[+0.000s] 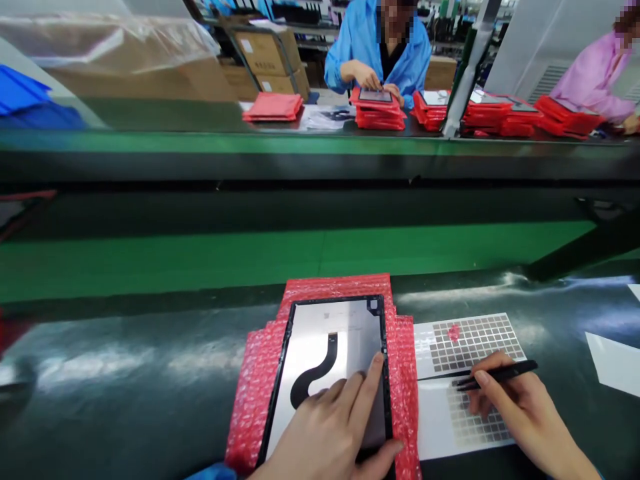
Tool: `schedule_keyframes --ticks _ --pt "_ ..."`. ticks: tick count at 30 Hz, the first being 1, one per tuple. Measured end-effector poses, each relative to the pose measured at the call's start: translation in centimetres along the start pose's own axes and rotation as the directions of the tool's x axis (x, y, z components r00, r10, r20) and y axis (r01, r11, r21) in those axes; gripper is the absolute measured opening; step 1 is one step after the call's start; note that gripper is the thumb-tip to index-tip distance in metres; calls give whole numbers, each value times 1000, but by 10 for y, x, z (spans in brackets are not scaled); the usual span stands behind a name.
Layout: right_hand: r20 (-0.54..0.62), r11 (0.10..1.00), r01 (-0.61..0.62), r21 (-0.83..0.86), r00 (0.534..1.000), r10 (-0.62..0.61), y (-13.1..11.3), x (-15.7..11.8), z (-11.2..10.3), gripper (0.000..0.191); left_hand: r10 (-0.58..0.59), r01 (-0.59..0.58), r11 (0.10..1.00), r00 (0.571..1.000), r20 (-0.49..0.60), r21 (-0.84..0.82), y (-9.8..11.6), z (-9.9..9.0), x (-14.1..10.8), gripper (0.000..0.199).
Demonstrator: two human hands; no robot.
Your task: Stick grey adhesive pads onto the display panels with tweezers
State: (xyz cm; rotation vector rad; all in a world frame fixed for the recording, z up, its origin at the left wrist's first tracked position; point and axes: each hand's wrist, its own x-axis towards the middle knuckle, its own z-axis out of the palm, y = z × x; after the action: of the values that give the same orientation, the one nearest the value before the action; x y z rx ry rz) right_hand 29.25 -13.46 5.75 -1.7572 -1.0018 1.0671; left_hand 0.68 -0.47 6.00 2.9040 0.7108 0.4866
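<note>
A tablet screen panel lies back side up, with a black curved ribbon cable across its silvery surface. Under it is red bubble wrap. My left hand rests spread on the panel, the index fingertip at its right border. To the right, my right hand grips black tweezers between thumb and fingers. Their tips are over the lower of two sheets of small grey square stickers. The upper sticker sheet carries a red mark.
Across a green-edged bench, a person in blue handles a panel on a stack of red bubble-wrap bags. Another person in pink sits farther right. A dark support crosses the right side. White paper lies at right.
</note>
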Motion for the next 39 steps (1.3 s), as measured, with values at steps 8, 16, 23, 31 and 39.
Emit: schedule_keyframes --ticks 8,16,23,31,39 --pt "18 990 24 -139 1000 -22 13 -7 1 31 -3 3 1000 999 53 -5 3 -8 3 67" --pt "-1 988 29 -149 1000 -30 13 -6 2 30 -19 18 1000 999 46 6 8 -4 5 64" --pt "-5 996 -23 -83 1000 22 10 -1 3 36 -41 38 999 975 217 16 11 -7 11 78" --pt "4 997 -81 3 997 81 4 9 0 46 -63 79 997 903 425 -20 13 -18 23 86" --pt "-88 977 -41 211 994 61 10 17 -13 42 30 1 992 966 255 -123 12 -35 7 79"
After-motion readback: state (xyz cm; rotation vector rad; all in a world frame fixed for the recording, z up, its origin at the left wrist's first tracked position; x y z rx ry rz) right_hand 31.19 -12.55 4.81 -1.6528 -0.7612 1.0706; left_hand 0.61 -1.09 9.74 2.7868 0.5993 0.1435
